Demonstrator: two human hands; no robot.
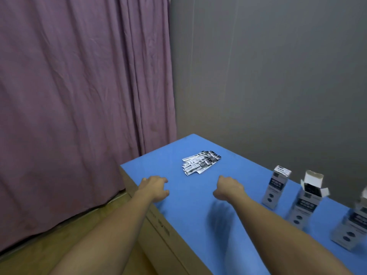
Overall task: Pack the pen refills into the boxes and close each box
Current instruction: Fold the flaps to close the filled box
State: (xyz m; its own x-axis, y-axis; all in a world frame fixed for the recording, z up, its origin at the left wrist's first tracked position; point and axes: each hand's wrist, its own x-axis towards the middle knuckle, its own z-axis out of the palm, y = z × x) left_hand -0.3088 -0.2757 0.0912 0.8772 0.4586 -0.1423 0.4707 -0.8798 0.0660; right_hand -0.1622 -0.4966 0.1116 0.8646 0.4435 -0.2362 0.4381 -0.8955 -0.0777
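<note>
So, a loose pile of pen refills (201,162) lying flat on the blue table (190,205), just above frame centre, long axes running lower left to upper right. Both hands hovering below it, touching none of it: left hand (154,187) with fingers loosely curled on nothing, right hand (230,187) curled too, a bit blurred. At right, a closed box (276,187), then an open box (306,199) with flaps up, both upright.
</note>
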